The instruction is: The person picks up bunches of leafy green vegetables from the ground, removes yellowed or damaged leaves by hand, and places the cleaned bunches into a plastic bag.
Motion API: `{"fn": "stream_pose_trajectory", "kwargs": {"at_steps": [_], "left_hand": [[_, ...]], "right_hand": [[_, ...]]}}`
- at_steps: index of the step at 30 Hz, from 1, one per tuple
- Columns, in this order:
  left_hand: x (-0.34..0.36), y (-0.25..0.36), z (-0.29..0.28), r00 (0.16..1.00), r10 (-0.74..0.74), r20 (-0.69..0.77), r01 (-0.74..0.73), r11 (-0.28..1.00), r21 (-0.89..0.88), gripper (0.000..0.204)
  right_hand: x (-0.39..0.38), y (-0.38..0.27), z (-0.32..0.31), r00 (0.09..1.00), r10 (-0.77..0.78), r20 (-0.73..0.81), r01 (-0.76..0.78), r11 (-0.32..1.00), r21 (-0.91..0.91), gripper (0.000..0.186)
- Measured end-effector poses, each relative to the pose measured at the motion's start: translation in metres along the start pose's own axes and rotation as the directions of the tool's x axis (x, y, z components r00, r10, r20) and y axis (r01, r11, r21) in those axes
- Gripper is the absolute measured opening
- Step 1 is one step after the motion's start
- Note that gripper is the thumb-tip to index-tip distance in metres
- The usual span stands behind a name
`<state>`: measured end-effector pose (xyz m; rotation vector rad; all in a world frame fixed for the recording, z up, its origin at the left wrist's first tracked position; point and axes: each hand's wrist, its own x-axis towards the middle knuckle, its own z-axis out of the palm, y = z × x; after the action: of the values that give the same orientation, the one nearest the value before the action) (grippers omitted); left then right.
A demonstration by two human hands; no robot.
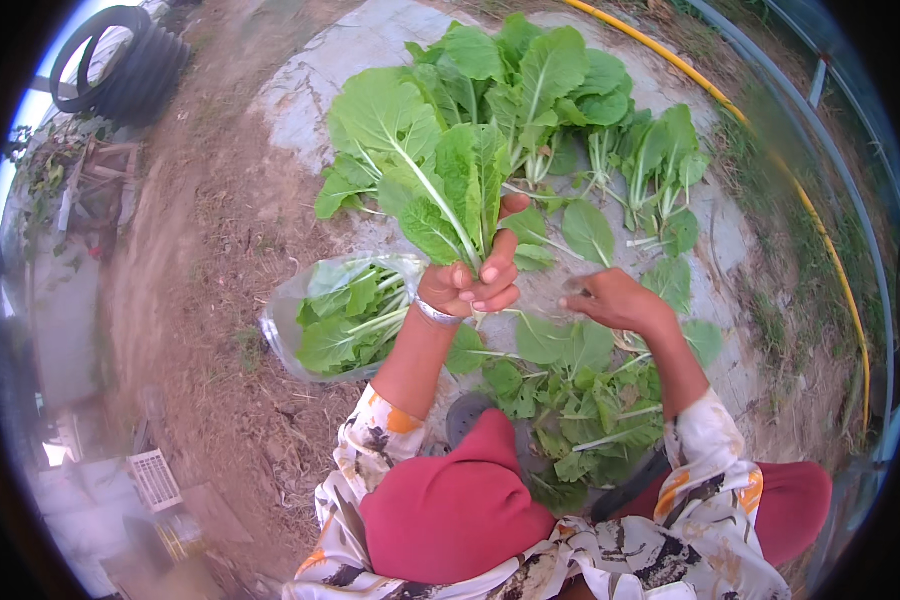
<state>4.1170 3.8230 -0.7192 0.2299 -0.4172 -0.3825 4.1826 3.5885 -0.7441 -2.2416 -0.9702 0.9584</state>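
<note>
My left hand [475, 285] is closed round the base of a leafy green plant [450, 185], holding it upright with its broad leaves and pale stalks pointing away from me. Just to the right, my right hand [615, 300] is apart from the plant, its fingers curled in; whether anything is between them I cannot make out. A clear plastic bag [282, 325] lies left of my left wrist, with more leafy greens [335, 325] inside. Loose leaves [580, 390] are heaped below my right hand, near my feet.
A pile of leafy greens [555, 85] lies on the pale slab [315, 75] at the far side, with smaller plants [665, 155] to its right. A yellow hose [820, 215] curves along the right. Black coiled pipe [135, 75] stands far left beyond bare soil [190, 250].
</note>
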Motion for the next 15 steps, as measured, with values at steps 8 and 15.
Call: {"fn": "stream_pose_trajectory", "kwargs": {"at_steps": [8,15], "left_hand": [[-0.009,-0.007,-0.002,0.96,0.052,-0.274,0.07,0.906,0.418,0.053],[0.001,-0.03,-0.015,0.892,0.031,-0.45,0.085,0.968,0.235,0.046]], "right_hand": [[0.026,0.1,0.035,0.55,0.559,-0.621,-0.11,0.785,0.61,0.029],[0.049,0.188,0.009,0.139,0.341,-0.93,-0.344,0.897,0.278,0.03]]}}
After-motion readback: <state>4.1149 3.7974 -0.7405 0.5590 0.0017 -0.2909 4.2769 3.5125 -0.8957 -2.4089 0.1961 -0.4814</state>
